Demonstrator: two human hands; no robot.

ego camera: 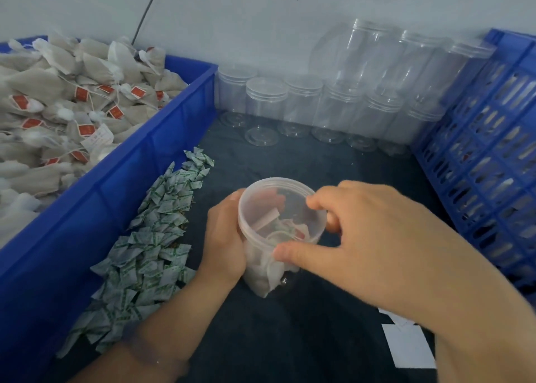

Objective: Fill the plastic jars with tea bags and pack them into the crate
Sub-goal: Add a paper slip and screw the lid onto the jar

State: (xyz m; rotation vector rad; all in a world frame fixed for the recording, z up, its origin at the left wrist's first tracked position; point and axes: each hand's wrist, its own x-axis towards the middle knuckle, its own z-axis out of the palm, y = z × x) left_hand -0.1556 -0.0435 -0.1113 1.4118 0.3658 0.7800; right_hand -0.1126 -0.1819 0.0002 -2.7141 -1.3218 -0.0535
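**One jar filled and being capped, a row of empties left**

I judge this to be partway through the job. The jar (269,269) in front of me is stuffed with tea bags and stands, tilted a little, on the dark cloth surface (290,339). The left hand (223,237) wraps around its side. The fingers (316,201) and thumb of the right hand (377,237) are curled round the rim of the lid (281,205). I cannot tell if the lid is tight yet.

This jar has not gone into the crate (478,150) on the right. Pale shapes show through the crate's slots, but I cannot tell if they are packed jars. A row of empty jars (301,107) waits by the wall (261,19), more lying stacked behind them.

To the left, the blue bin (145,156) is heaped with tea bags (72,92). Small green-printed sachets (150,237) lie along its side. White paper slips (409,348) sit by my right arm, and a dark cable (149,8) runs up the wall.
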